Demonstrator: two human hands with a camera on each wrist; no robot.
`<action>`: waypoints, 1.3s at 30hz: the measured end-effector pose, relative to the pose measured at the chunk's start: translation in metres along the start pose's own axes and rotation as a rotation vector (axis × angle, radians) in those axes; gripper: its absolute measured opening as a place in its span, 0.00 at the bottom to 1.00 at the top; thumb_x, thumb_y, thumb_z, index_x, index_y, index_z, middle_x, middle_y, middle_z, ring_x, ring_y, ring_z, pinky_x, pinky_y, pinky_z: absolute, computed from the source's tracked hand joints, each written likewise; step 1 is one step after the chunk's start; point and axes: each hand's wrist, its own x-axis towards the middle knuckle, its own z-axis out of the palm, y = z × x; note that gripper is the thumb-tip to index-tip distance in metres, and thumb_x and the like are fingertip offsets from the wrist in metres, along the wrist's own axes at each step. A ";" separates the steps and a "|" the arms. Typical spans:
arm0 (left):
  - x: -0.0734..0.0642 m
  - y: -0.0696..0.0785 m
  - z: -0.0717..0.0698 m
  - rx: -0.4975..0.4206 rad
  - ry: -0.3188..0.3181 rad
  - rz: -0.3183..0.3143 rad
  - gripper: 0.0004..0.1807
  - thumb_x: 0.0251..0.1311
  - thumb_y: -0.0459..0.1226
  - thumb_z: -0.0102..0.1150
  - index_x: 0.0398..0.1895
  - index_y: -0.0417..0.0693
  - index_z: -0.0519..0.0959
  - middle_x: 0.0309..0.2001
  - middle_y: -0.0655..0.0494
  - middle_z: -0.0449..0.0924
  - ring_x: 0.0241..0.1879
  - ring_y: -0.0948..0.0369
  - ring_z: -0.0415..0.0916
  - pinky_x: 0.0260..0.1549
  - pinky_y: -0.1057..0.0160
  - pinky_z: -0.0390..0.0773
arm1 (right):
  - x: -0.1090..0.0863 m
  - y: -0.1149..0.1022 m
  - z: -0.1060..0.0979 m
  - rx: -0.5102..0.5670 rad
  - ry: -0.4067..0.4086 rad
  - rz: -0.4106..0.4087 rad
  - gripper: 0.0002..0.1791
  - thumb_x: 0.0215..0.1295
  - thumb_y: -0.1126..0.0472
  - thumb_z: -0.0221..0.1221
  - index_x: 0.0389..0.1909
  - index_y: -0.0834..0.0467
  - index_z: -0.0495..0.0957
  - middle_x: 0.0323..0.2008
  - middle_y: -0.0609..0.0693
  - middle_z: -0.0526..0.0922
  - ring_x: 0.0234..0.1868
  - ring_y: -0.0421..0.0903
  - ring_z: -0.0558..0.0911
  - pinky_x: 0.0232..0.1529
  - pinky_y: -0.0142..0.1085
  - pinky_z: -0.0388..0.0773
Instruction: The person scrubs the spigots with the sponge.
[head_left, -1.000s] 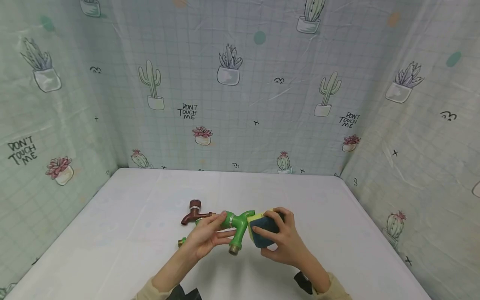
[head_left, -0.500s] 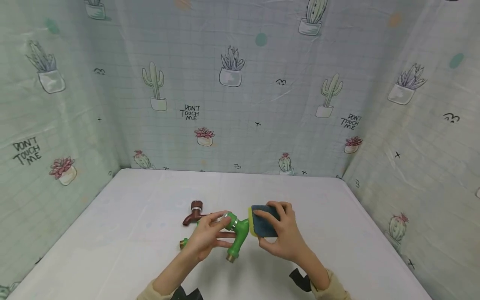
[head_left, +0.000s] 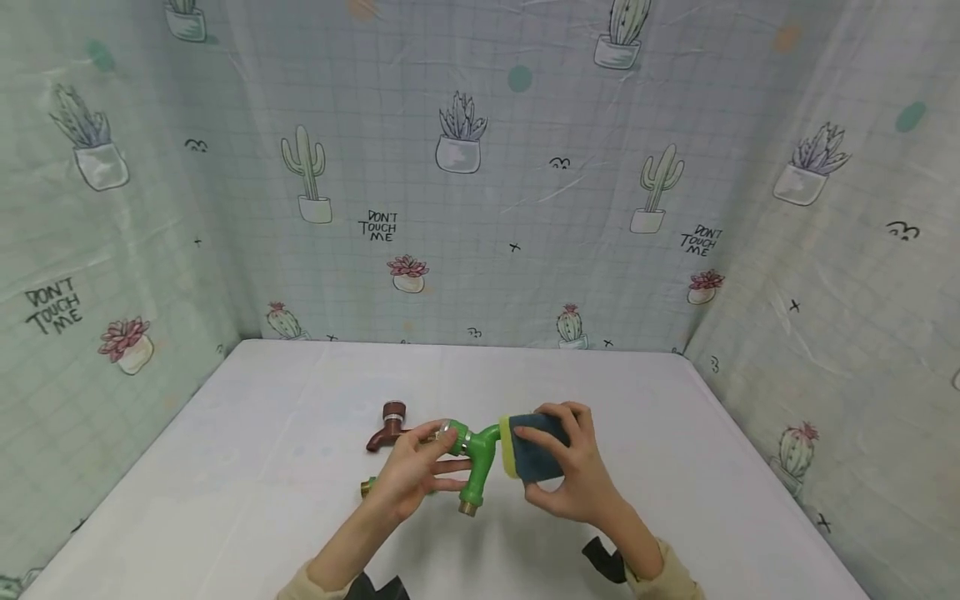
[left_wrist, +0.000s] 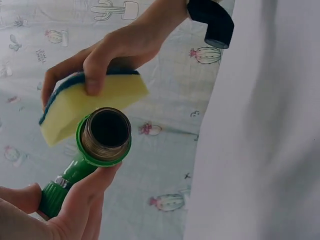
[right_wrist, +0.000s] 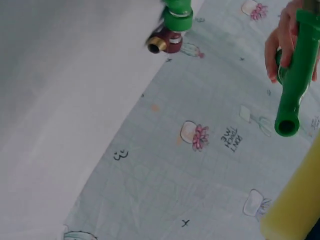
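Observation:
My left hand (head_left: 408, 475) pinches the ribbed knob of a green faucet (head_left: 482, 454), holding it above the table. Its brass threaded end points down in the head view and shows as a dark round opening in the left wrist view. A sponge (head_left: 537, 450), yellow with a dark blue scouring side, is gripped by my right hand (head_left: 573, 462) between thumb and fingers. The sponge's yellow side is at the faucet's spout; whether they touch I cannot tell. In the right wrist view the spout's hole (right_wrist: 287, 126) faces the camera near the yellow foam (right_wrist: 295, 200).
Behind my left hand a dark red faucet (head_left: 390, 427) rests on the white table (head_left: 300, 400). Another green faucet (head_left: 367, 487) lies partly hidden by that hand. Cactus-printed cloth (head_left: 480, 208) walls the back and both sides.
The sponge has turned in my right hand and shifted slightly right, its blue side now facing the head camera more fully. The held faucet tilted and swung back a little.

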 end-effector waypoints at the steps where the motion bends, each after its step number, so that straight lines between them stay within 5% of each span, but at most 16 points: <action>1: 0.000 0.000 0.001 0.004 -0.005 -0.007 0.32 0.61 0.44 0.51 0.62 0.34 0.56 0.43 0.47 0.77 0.41 0.47 0.79 0.34 0.51 0.80 | 0.004 0.001 -0.001 0.006 0.001 0.036 0.30 0.40 0.51 0.61 0.52 0.43 0.71 0.51 0.54 0.67 0.50 0.49 0.59 0.37 0.46 0.71; 4: -0.001 0.001 0.003 0.017 -0.023 -0.014 0.33 0.60 0.44 0.52 0.62 0.35 0.56 0.44 0.45 0.77 0.39 0.48 0.80 0.33 0.52 0.81 | 0.012 0.003 -0.003 0.004 -0.047 0.132 0.32 0.39 0.55 0.62 0.53 0.41 0.69 0.51 0.53 0.67 0.50 0.48 0.59 0.37 0.43 0.72; 7: -0.001 0.004 0.004 0.024 -0.035 -0.013 0.33 0.59 0.44 0.53 0.62 0.35 0.56 0.44 0.43 0.77 0.38 0.48 0.80 0.33 0.53 0.81 | 0.012 0.003 -0.002 -0.006 -0.087 0.129 0.33 0.38 0.55 0.62 0.53 0.40 0.69 0.52 0.51 0.67 0.49 0.47 0.59 0.36 0.42 0.71; 15: 0.001 0.008 0.002 -0.050 -0.052 -0.064 0.37 0.59 0.46 0.51 0.63 0.30 0.52 0.47 0.41 0.74 0.41 0.48 0.79 0.35 0.56 0.81 | -0.002 -0.001 0.009 -0.049 -0.037 -0.171 0.26 0.43 0.48 0.57 0.49 0.41 0.72 0.52 0.54 0.68 0.53 0.56 0.58 0.40 0.51 0.67; 23: 0.007 0.008 0.007 -0.012 -0.016 -0.078 0.38 0.58 0.46 0.54 0.62 0.30 0.53 0.49 0.35 0.71 0.41 0.46 0.79 0.35 0.55 0.81 | -0.004 -0.014 0.013 -0.072 -0.035 -0.345 0.34 0.27 0.46 0.67 0.46 0.40 0.74 0.50 0.51 0.70 0.51 0.56 0.61 0.42 0.49 0.66; 31: 0.003 0.006 0.005 0.000 -0.078 -0.077 0.36 0.60 0.46 0.51 0.63 0.33 0.51 0.54 0.31 0.66 0.42 0.43 0.78 0.37 0.52 0.80 | 0.003 0.005 0.001 -0.257 -0.022 -0.253 0.34 0.29 0.48 0.66 0.47 0.41 0.74 0.48 0.53 0.71 0.49 0.57 0.63 0.41 0.50 0.59; 39: 0.005 0.005 0.007 0.119 -0.041 -0.038 0.25 0.57 0.44 0.56 0.49 0.37 0.61 0.33 0.49 0.80 0.29 0.53 0.82 0.29 0.54 0.81 | 0.001 -0.005 0.005 -0.075 -0.111 -0.281 0.35 0.27 0.53 0.65 0.48 0.39 0.74 0.51 0.50 0.70 0.52 0.53 0.61 0.44 0.49 0.61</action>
